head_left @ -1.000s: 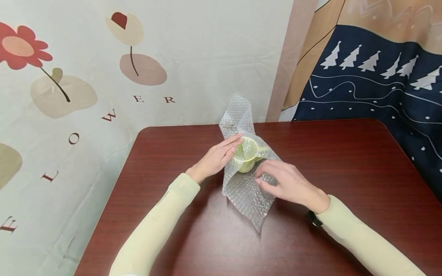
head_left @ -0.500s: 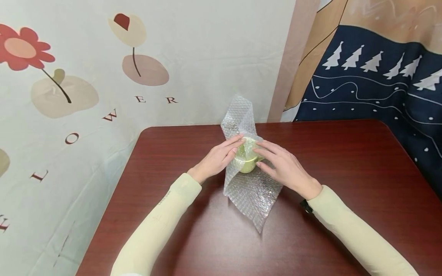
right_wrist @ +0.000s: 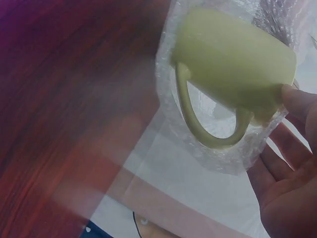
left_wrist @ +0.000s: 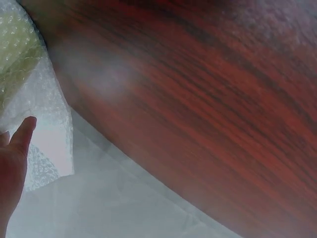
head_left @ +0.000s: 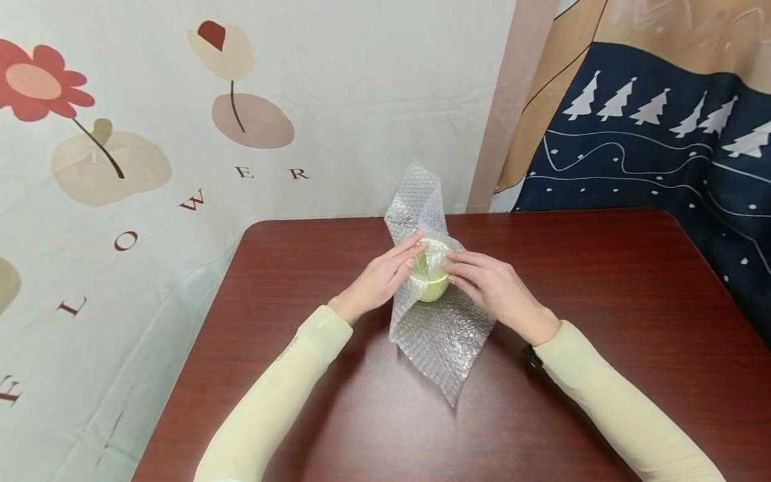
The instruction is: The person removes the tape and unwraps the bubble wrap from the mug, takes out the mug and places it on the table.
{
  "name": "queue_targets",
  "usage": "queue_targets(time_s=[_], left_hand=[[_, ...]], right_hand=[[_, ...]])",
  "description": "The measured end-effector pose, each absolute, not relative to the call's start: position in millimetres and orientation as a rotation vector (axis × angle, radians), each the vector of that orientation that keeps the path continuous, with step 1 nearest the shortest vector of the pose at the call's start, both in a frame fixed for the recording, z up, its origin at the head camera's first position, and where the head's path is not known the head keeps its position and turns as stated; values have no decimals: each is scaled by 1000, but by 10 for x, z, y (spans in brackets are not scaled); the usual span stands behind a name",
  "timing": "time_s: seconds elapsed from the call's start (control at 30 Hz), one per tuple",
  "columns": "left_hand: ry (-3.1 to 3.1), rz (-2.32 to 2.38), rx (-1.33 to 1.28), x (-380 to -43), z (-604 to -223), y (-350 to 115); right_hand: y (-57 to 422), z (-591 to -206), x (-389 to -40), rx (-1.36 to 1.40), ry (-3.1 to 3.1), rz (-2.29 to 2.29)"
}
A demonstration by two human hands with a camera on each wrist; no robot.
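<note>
A pale green mug [head_left: 432,292] stands upright on a sheet of bubble wrap [head_left: 442,341], with part of the wrap folded up around its sides and into its mouth. My left hand [head_left: 381,276] presses the wrap against the mug's left side with fairly straight fingers. At the right side of the rim, my right hand [head_left: 496,286] holds the wrap between thumb and fingers. The right wrist view shows the mug's handle [right_wrist: 213,141] within the clear wrap, and the thumb at the rim. Only part of the left hand [left_wrist: 15,153] shows in the left wrist view.
The dark red-brown wooden table [head_left: 289,402] has its back edge close behind the mug. Beyond it hangs a pale flower-print cloth [head_left: 361,100], and at the right a navy cloth [head_left: 632,154] with white trees. A far strip of bubble wrap reaches that back edge.
My right hand has moved up and left from the wrap below the mug to its right rim, bringing the right flap inward over the handle. The left hand has stayed in place.
</note>
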State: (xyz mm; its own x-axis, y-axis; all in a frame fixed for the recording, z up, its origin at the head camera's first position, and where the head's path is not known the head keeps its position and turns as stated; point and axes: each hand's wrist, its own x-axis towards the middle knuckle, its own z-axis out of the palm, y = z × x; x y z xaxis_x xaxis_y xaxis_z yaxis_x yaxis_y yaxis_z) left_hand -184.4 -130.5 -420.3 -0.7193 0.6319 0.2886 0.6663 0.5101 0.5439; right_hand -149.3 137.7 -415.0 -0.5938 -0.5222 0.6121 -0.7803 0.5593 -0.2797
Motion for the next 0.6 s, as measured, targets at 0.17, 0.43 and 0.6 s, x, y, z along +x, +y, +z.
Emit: queue_targets(time_s=[0.17,0.43,0.6], left_hand=[[-2740,-1031,-1104,-1793,-4174,-1266],[-2860,-1013,-933,-1708,-4176,-1218],[-2848,-975,-921,-1696,-4189,-1192]], right_hand=[[1395,-4138,-1491,1042,-2345,751],[1374,-4127,-1485,1031,-2364,762],[1400,-4130,-1494,1040,-2351,791]])
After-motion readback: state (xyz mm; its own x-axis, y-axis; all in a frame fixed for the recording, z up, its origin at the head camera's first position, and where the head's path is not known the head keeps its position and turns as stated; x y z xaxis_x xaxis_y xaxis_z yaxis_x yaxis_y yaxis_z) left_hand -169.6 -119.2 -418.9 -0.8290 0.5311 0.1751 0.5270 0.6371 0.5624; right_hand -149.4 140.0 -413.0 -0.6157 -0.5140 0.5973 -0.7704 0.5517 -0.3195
